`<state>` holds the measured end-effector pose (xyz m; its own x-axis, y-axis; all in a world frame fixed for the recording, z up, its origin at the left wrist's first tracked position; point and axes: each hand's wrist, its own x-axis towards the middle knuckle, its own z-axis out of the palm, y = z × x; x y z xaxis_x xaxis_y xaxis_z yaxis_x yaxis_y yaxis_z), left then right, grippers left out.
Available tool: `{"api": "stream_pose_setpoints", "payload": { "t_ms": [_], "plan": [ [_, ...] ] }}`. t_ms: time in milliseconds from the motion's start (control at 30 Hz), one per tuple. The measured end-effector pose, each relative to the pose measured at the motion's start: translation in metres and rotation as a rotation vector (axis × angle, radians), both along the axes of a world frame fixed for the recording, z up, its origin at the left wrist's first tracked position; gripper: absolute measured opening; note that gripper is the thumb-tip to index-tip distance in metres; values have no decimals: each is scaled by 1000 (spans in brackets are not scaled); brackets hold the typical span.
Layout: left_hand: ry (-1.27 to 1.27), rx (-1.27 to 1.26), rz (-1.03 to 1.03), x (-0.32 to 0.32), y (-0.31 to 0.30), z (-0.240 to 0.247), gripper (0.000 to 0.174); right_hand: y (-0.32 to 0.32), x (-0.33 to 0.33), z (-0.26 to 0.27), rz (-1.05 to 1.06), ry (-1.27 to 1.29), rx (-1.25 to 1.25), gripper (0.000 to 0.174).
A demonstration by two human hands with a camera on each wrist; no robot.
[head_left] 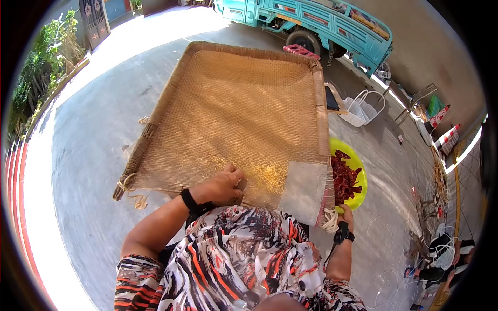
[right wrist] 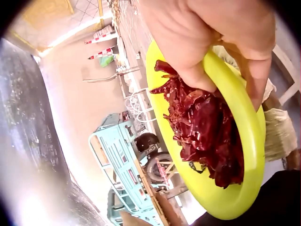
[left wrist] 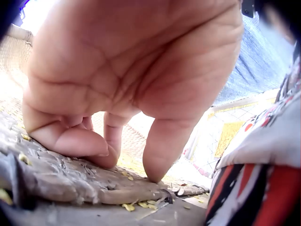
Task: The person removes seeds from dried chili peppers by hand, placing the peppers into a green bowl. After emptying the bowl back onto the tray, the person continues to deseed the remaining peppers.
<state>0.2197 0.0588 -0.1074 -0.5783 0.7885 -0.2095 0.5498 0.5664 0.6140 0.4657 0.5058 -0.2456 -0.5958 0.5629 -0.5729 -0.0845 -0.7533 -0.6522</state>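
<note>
Plainly the right hand [right wrist: 207, 33] has a one-sided grip on the yellow-green plastic bowl [right wrist: 244, 122]: the thumb lies over the near rim against the dried red chillies [right wrist: 202, 127], the fingers go beneath, and nothing steadies the far edge. Held so, the bowl could tip away from the hand and spill chillies onto the concrete ground [head_left: 88, 135]. It sits just off the right edge of the woven bamboo tray [head_left: 233, 103], and whether anything supports it from below is hidden. The left hand [left wrist: 136, 61] rests on the tray's near edge, fingers curled down against the weave; whether they pinch anything cannot be told. The chillies are dark red, wrinkled, mostly whole, and heaped loosely in the shallow bowl.
</note>
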Motion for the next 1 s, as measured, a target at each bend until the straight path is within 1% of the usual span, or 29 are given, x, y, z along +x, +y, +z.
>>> {"api": "stream_pose_setpoints", "payload": {
  "t_ms": [33, 100, 133, 167, 233, 267, 367, 400, 467, 500, 533, 600, 700, 767, 800, 900, 1000],
  "plan": [
    [-4, -12, 10, 1, 0, 2, 50, 12, 4, -12, -15, 0, 55, 40],
    [-21, 36, -2, 0, -2, -3, 49, 17, 13, -11, -4, 108, 130, 42],
    [-22, 42, -1, -1, -2, -7, 49, 23, 13, -7, 5, 122, 201, 43],
    [-23, 46, -4, -1, -2, -11, 49, 30, 12, -4, -32, 129, 248, 44],
    [-13, 55, -4, -3, -2, -19, 50, 35, 11, 26, -117, 144, 342, 47],
    [-7, 59, -8, -4, -1, -21, 50, 42, 12, 37, -125, 161, 363, 49],
    [-19, 80, -24, -4, 0, -20, 51, 52, 8, 70, -295, 213, 455, 48],
    [-28, 73, -22, -3, 0, -18, 51, 64, 9, 75, -315, 202, 482, 52],
    [-44, 56, -18, -3, 0, -14, 52, 62, 0, 100, -331, 234, 602, 50],
    [-45, 50, -16, -4, 1, -12, 52, 58, -6, 118, -340, 248, 661, 49],
    [-47, 44, -14, -4, 2, -12, 52, 54, -12, 134, -316, 260, 638, 47],
    [-57, 30, -15, -5, 3, -11, 52, 13, -27, 176, -282, 276, 711, 43],
    [-63, 21, -21, -6, 3, -10, 51, -9, -49, 201, -190, 288, 763, 43],
    [-51, 37, -23, -6, 3, -10, 50, -18, -66, 208, -100, 287, 744, 43],
    [-49, 29, -23, -5, 3, -9, 50, -35, -77, 216, -98, 261, 753, 40],
    [-56, 9, -25, -4, 3, -6, 49, -64, -110, 217, -23, 217, 818, 50],
    [-63, -1, -37, -5, 3, -1, 50, -103, -144, 220, 41, 280, 969, 49]
  ]
}}
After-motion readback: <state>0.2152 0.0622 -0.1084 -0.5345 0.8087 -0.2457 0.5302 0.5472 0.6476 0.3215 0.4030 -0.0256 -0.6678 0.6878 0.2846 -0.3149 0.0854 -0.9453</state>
